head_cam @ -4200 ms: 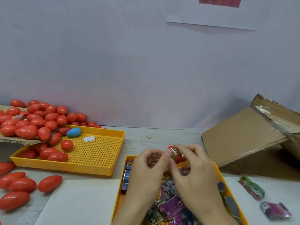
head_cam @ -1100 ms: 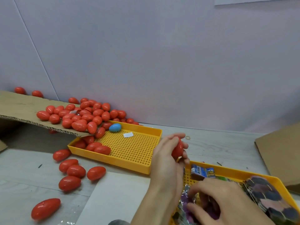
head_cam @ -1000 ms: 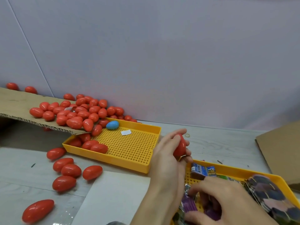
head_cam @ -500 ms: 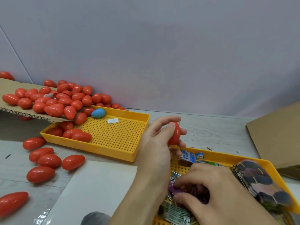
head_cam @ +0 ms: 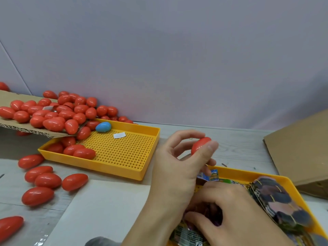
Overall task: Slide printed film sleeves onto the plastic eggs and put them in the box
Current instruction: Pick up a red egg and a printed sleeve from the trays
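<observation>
My left hand (head_cam: pixel 177 167) is raised above the tabletop (head_cam: pixel 239 148), and its grip pinches one red egg (head_cam: pixel 200 145) between the thumb and the fingertips, with the other fingers curled loosely around it. The egg is bare; no sleeve is on it yet. Just below and to the right of this grip, my right hand (head_cam: pixel 230 210) lies palm down in the near yellow tray (head_cam: pixel 292 189), with its fingers curled into the heap of printed film sleeves (head_cam: pixel 213 176). I cannot tell if this grip already holds one sleeve, because the fingertips are hidden under the hand. I think several things can go wrong from here. The egg looks smooth and glossy and is held only at its sides, so it may slip out and roll away over the tabletop when I push a sleeve on it. The sleeves lie mixed and flat, so the right grip may pick two at once, or one that will not open easily. The box (head_cam: pixel 301 148) stands well to the right of both grips, so the dressed egg must be carried there over the tray. Far to the left of the grips, the other yellow tray (head_cam: pixel 124 151) and a cardboard sheet (head_cam: pixel 23 128) carry many more red eggs (head_cam: pixel 53 114) and one blue egg (head_cam: pixel 103 126).
</observation>
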Tool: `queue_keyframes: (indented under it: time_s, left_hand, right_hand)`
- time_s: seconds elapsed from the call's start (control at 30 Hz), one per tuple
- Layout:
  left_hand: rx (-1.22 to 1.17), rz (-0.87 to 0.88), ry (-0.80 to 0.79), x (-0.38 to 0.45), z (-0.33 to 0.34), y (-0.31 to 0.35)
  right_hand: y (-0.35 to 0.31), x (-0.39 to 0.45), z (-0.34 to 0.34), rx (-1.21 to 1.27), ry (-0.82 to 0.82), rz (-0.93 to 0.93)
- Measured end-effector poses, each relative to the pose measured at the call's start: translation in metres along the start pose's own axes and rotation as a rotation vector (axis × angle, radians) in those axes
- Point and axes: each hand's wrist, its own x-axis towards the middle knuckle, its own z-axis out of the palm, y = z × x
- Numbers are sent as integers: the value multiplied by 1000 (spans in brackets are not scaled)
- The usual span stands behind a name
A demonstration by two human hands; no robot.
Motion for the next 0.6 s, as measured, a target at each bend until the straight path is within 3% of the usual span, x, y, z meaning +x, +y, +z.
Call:
queue_keyframes:
  time_s: [0.37,0.6]
  left_hand:
    - [362,219,100,-4,0,1]
    - [430,246,173,-5,2,7]
  right_hand:
    - [1,1,3,-16,-15,16]
    - [3,1,3,-15,-17,-9]
